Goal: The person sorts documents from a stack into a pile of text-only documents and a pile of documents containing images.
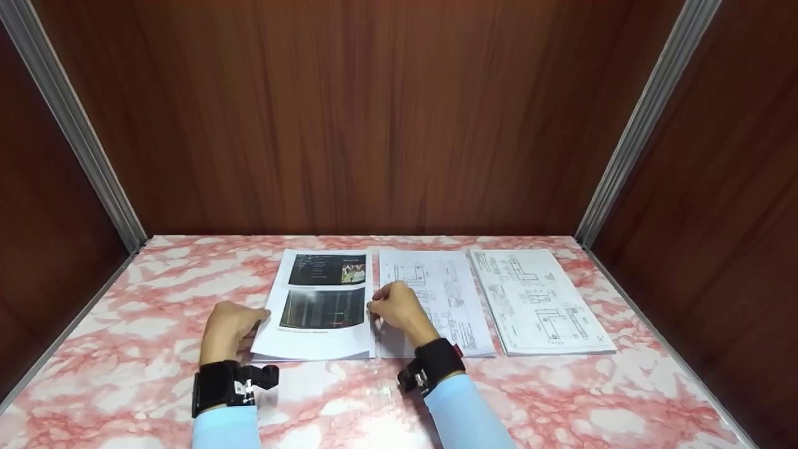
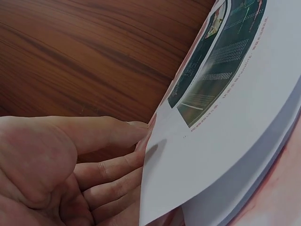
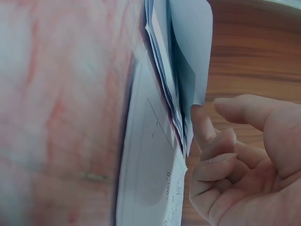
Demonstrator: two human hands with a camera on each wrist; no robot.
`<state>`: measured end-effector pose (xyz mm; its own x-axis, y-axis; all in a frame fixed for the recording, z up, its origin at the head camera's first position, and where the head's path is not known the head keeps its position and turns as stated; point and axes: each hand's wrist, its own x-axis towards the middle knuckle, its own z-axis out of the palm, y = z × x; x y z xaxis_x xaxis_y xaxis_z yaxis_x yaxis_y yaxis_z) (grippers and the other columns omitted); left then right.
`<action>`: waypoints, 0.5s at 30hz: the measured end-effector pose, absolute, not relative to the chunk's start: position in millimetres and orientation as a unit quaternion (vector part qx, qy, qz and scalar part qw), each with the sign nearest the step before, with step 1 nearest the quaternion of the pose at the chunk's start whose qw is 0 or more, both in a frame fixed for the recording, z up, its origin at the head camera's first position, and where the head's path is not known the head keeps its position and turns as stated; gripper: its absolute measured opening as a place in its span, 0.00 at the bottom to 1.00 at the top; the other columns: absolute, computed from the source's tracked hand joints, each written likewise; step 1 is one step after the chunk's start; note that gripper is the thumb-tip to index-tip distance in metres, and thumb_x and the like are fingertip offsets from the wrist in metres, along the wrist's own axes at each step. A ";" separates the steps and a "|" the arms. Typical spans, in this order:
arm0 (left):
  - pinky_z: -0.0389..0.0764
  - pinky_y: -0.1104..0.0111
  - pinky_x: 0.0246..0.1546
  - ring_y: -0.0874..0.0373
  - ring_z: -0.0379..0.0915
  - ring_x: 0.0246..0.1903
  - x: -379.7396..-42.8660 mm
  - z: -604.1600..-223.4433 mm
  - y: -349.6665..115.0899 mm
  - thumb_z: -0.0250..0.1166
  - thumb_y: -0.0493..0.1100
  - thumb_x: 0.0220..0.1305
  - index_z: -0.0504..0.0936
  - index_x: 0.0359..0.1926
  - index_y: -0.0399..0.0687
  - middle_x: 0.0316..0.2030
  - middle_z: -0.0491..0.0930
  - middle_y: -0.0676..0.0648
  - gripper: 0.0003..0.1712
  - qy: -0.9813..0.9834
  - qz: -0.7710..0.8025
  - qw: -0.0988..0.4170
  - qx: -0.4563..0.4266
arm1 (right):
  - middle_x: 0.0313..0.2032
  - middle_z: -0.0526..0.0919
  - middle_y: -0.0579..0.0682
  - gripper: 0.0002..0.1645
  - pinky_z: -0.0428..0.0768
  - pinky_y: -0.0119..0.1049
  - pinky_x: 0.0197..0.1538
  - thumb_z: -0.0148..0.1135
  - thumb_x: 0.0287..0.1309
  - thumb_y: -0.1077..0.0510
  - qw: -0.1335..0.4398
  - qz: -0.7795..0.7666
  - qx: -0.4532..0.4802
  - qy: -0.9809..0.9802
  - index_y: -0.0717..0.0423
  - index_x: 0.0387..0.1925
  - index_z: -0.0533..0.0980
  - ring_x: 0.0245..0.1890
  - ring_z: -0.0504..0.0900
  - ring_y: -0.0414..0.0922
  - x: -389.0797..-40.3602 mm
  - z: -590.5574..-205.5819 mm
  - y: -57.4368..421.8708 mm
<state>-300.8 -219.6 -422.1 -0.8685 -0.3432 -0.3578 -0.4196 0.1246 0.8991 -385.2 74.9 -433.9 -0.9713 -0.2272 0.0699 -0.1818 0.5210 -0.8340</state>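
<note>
The left paper stack (image 1: 312, 346) has a top sheet (image 1: 324, 340) printed with two dark pictures. My left hand (image 1: 232, 324) pinches that sheet's left edge between thumb and fingers. In the left wrist view the sheet (image 2: 207, 160) bows up, with a gap over the pages below. At the opposite edge my right hand (image 1: 399, 308) holds the sheet by thumb and index finger. From the right wrist, the sheet's raised side (image 3: 195, 52) stands away from the layered pages, and the index finger of the right hand (image 3: 240, 165) reaches behind it. The other right fingers are curled.
A middle stack (image 1: 458, 293) of line drawings lies just right of the left one, partly under my right hand. Farther right is another stack of drawings (image 1: 555, 312). All lie on a red-and-white marbled table (image 1: 156, 386), with brown wood-grain panels (image 1: 386, 125) behind and at the sides.
</note>
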 end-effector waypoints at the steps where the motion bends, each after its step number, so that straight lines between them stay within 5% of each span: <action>1: 0.81 0.56 0.27 0.49 0.83 0.28 -301.8 -422.1 -219.4 0.67 0.43 0.66 0.77 0.49 0.31 0.29 0.85 0.41 0.19 0.754 0.604 0.030 -0.256 | 0.26 0.88 0.54 0.07 0.79 0.30 0.30 0.70 0.58 0.64 0.022 -0.475 -0.118 0.872 0.64 0.37 0.83 0.28 0.89 0.50 -385.2 -433.6 75.4; 8: 0.80 0.58 0.25 0.50 0.83 0.25 -303.8 -422.8 -216.7 0.68 0.42 0.66 0.80 0.45 0.31 0.26 0.85 0.42 0.16 0.754 0.606 0.031 -0.253 | 0.25 0.84 0.48 0.12 0.77 0.30 0.29 0.73 0.51 0.65 0.010 -0.456 -0.113 0.883 0.64 0.39 0.85 0.22 0.80 0.40 -387.5 -433.7 78.4; 15: 0.83 0.59 0.27 0.50 0.83 0.27 -301.1 -422.4 -220.1 0.68 0.42 0.66 0.81 0.45 0.30 0.27 0.85 0.41 0.16 0.753 0.609 0.027 -0.249 | 0.27 0.84 0.49 0.12 0.80 0.33 0.32 0.72 0.52 0.66 0.018 -0.456 -0.108 0.883 0.63 0.41 0.85 0.23 0.80 0.41 -387.3 -434.5 74.2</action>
<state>-301.1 -220.1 -422.4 -0.8748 -0.3415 -0.3436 -0.4076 0.1353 0.9031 -387.3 74.2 -434.5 -0.9758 -0.2082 0.0663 -0.1747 0.5611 -0.8091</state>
